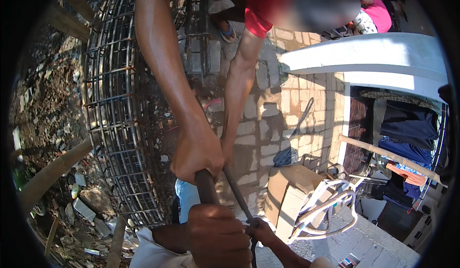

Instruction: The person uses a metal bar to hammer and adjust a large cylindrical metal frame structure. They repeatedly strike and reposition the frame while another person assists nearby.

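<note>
My left hand [218, 234] is closed in a fist around the near end of a thick brown pipe [207, 189]. A co-worker in a red shirt faces me, and that person's nearer hand [197, 155] grips the pipe's other end. To its right runs a thinner dark rod [237, 191], slanting toward me. My right hand [261, 232] is wrapped around this rod's near end. The co-worker's second hand [227, 155] is at the rod's far end, partly hidden behind the first arm. Whether pipe and rod are joined cannot be seen.
A long cage of tied steel rebar [112, 100] stands at the left, beside rubble [57, 119] and wooden poles [57, 172]. At the right are a cardboard box [287, 191], a looped hose [330, 215], a white wall [369, 52] and hanging clothes [407, 129]. Another person in pink [378, 14] is farther back.
</note>
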Motion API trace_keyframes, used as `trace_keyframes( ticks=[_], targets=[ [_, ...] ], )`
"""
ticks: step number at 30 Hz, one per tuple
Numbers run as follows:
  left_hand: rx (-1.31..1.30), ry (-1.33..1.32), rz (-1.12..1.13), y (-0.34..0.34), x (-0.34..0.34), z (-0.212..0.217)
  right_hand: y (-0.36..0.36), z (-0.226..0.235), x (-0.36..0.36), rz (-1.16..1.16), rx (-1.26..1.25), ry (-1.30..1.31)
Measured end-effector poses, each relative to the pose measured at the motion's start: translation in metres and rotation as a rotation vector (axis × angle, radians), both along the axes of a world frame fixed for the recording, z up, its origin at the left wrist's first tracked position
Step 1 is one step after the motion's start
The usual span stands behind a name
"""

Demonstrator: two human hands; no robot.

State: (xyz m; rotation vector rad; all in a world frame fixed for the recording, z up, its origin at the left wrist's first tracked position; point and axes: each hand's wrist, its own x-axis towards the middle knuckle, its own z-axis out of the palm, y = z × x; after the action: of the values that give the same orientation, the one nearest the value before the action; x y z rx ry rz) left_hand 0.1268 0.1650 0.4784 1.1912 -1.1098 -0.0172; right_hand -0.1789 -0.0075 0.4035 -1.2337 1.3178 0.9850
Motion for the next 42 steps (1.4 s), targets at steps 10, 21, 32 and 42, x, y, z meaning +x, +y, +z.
trace_keyframes(
  ticks=[10,21,32,42],
  targets=[
    [-0.053,0.086,0.052,-0.035,-0.065,-0.026,0.011,-0.116,-0.124,-0.212,-0.611,-1.215],
    [-0.120,0.137,0.231,-0.024,-0.067,-0.027,-0.014,-0.085,-0.030,-0.722,-0.504,-2.056],
    [-0.168,0.100,0.273,-0.022,-0.008,0.004,-0.108,0.129,0.388,-0.401,-0.610,-1.990],
    [0.001,0.120,0.379,-0.104,-0.051,0.015,-0.183,0.076,0.276,-0.587,-0.462,-1.825]
  ],
)
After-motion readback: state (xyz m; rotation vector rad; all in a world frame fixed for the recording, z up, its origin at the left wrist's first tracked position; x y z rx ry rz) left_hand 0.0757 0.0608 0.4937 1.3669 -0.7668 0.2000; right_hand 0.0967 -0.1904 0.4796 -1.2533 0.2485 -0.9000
